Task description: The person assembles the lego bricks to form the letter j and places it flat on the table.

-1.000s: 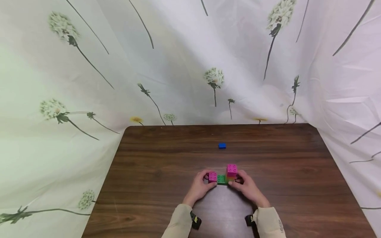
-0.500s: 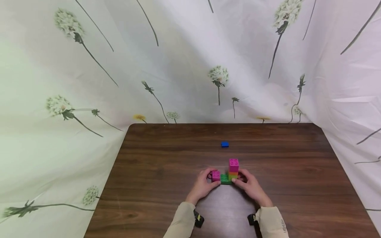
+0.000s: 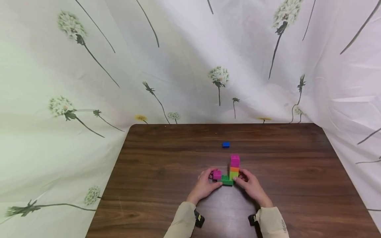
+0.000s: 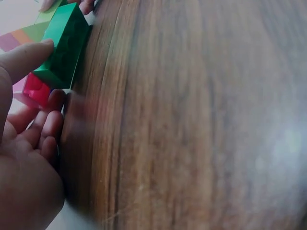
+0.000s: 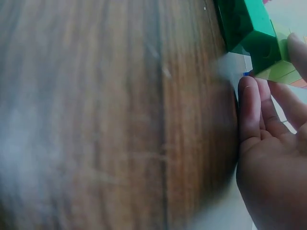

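Note:
In the head view a long green building brick (image 3: 227,180) lies between my two hands, a pink brick (image 3: 217,174) at its left end. At its right end rises a stack: a lime brick (image 3: 233,175), an orange brick (image 3: 234,169) and a pink block (image 3: 234,161) on top. My left hand (image 3: 204,187) pinches the left end, thumb on the green brick (image 4: 64,45) in the left wrist view. My right hand (image 3: 250,187) pinches the lime brick, its thumb on the near face. In the right wrist view the lime brick (image 5: 283,67) overhangs the green one. Some right fingertips are hidden behind the bricks.
A small blue brick (image 3: 225,144) lies on the brown wooden table (image 3: 166,158), beyond the hands. A white curtain (image 3: 184,66) with dandelion prints hangs along the table's back and sides.
The joined bricks have tilted, so the front faces of the lime and orange bricks now show more. Both hands keep their grip. The head view has shifted slightly.

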The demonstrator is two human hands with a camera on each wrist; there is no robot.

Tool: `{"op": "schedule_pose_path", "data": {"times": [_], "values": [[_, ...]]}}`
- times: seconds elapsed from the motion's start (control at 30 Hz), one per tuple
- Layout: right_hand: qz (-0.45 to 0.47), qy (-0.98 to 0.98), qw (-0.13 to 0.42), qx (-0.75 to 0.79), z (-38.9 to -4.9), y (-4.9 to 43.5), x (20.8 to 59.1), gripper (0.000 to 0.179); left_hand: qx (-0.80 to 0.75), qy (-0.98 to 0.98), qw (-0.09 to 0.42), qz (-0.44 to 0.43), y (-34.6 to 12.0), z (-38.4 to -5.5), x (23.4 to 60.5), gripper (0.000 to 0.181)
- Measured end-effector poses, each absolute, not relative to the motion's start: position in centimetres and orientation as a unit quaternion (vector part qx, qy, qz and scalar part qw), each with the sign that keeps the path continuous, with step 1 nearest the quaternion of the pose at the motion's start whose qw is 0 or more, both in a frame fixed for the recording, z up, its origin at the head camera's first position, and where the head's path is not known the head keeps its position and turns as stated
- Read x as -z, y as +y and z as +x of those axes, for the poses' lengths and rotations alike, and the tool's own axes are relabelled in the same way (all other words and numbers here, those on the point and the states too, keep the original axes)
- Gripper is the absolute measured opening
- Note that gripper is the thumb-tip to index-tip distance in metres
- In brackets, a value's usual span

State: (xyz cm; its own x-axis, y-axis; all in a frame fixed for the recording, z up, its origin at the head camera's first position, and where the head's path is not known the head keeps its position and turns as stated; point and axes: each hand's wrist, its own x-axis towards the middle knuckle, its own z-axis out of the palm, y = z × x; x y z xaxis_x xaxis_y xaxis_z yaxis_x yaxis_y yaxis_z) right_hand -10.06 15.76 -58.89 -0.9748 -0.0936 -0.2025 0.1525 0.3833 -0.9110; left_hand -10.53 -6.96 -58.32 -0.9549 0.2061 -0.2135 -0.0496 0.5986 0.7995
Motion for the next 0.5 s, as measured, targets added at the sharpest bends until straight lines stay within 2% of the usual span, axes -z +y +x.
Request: {"op": "schedule_pose_path", "data": {"times": [0.27, 0.5], "values": [[-0.001, 0.827, 0.104, 0.552, -10.57, 15.90, 58.87, 0.040, -0.441, 0.886, 0.132, 0.054, -6.89, -10.56, 58.11, 0.059], [0.006, 0.827, 0.124, 0.549, -10.86, 16.23, 58.39, 0.040, -0.423, 0.896, 0.109, 0.078, -6.52, -10.48, 58.12, 0.061]]}}
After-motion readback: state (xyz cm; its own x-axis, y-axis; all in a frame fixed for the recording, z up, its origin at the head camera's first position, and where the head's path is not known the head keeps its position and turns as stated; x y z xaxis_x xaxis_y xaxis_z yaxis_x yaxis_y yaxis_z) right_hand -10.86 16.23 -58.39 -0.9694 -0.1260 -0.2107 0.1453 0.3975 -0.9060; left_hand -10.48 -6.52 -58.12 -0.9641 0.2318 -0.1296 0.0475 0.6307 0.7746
